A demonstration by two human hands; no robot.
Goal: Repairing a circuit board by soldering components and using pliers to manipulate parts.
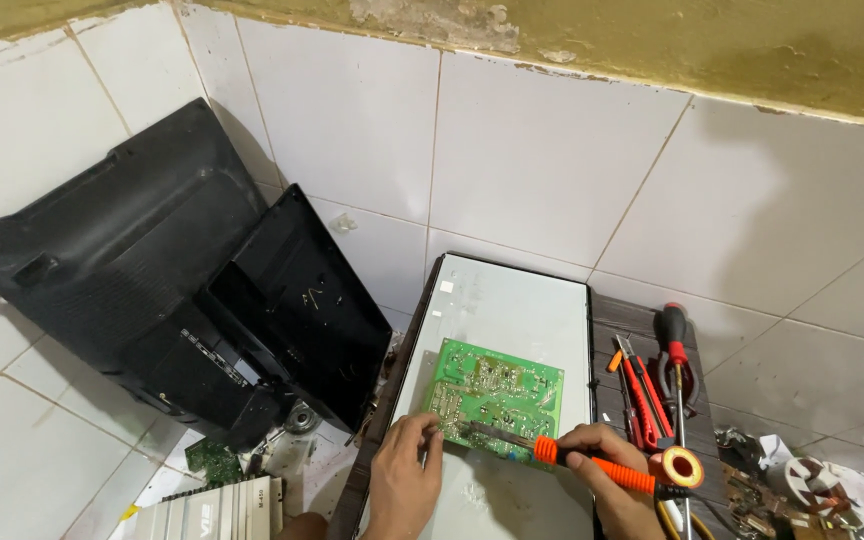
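Soldering on a green printed circuit board [493,393] lying on the pale metal back panel [512,310] atop the bench

Right hand [602,470] fingers wrapped round orange-handled soldering iron [552,452]; left hand [402,475] fingertips pinning board edge; best kept pressed flat, tip steady

I hold an orange-handled soldering iron [552,452], gripped around the middle of its handle, lying almost flat and angled up to my left, so that its dark metal tip rests on the lower edge of a green circuit board [493,392]. The board is a flat rectangle, solder side up and speckled with small silvery joints, turned slightly askew. It lies on a pale, glossy panel [512,300] with a thin dark frame, close to that panel's near end.
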